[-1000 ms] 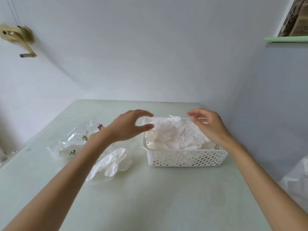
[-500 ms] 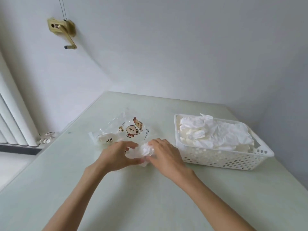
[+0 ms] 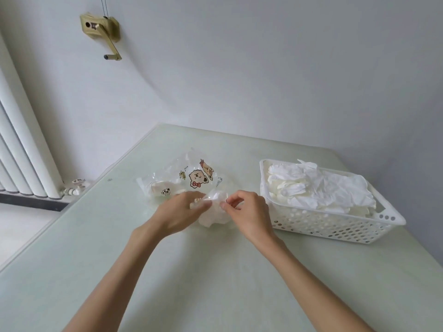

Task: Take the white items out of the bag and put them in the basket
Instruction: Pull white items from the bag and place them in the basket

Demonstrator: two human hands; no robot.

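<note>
Head view, single frame inspected. I find both hands meeting over the near end of the clear bag, which lies flat on the pale green bench and carries cartoon animal prints on its far half. The left hand has its fingers curled, and its grip pinches the bag's near edge. The right hand also has curled fingers, thumb and forefinger pressed together on the crumpled white item that bulges from the bag's mouth. I cannot tell whether that item is wholly outside the plastic or partly wrapped in it.

Between the two grips sits that white item, touching both. Just beyond the left grip, more pale contents show inside the bag, blurred by the film. To the right of the right grip, close by but apart from the hand, stands the white perforated basket, upright on the bench. It holds a heap of white items that rises slightly above its rim.

Well beyond the grips to the far left, a white radiator stands against the wall. Higher on the wall, a brass-coloured crank is fixed, with thin cords running up from it.
</note>
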